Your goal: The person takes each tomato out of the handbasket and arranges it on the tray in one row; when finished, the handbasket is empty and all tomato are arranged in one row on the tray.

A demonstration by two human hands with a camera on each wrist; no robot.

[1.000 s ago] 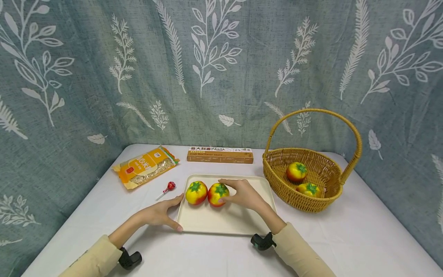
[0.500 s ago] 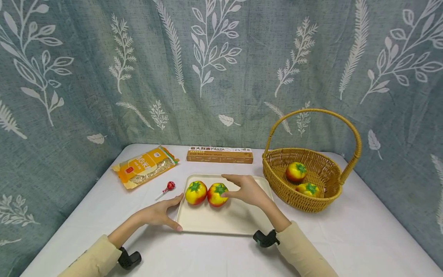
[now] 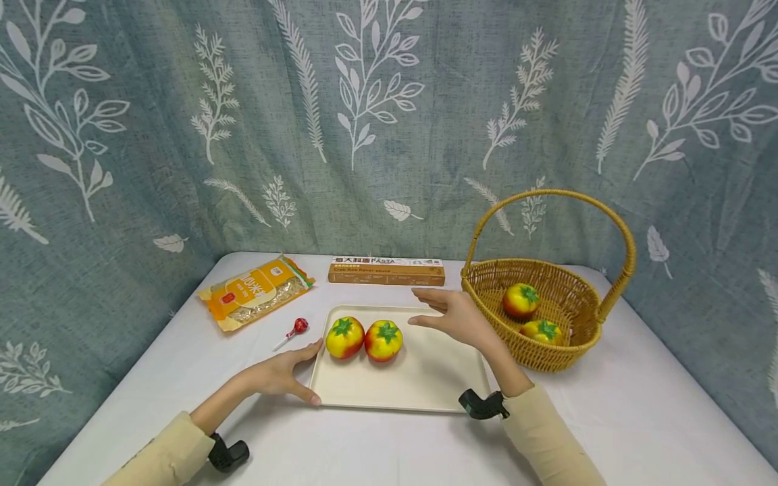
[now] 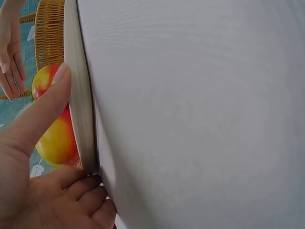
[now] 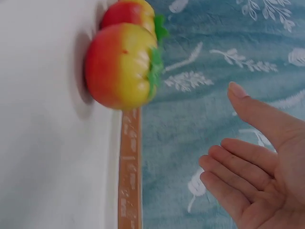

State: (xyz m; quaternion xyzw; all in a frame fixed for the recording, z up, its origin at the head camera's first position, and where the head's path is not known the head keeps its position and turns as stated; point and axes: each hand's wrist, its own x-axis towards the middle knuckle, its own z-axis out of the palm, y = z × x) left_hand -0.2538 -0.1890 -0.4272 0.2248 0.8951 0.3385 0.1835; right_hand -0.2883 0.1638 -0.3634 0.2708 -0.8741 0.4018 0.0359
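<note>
Two yellow-and-red toy tomatoes with green leafy tops, a left one [image 3: 344, 338] and a right one [image 3: 383, 341], sit side by side on the left half of a cream tray [image 3: 401, 388]. My left hand [image 3: 282, 374] grips the tray's left end, thumb at the near corner. In the left wrist view its fingers [image 4: 88, 195] curl in at the tray's edge. Above the tray's right half hovers my right hand [image 3: 458, 317], thumb and fingers spread apart, holding nothing. The right wrist view shows its palm [image 5: 267, 191] apart from the tomatoes.
A wicker basket [image 3: 516, 354] with a tall handle stands at the right, two more tomatoes [image 3: 521, 301] inside. Behind the tray lies a pasta box [image 3: 386, 273]. Left of it are a grain bag [image 3: 258, 291] and a red lollipop [image 3: 298, 327]. A patterned curtain surrounds the table.
My right hand has let go of the right tomato and moved up and to the right, away from it. The left hand, tray and tomatoes have stayed in place.
</note>
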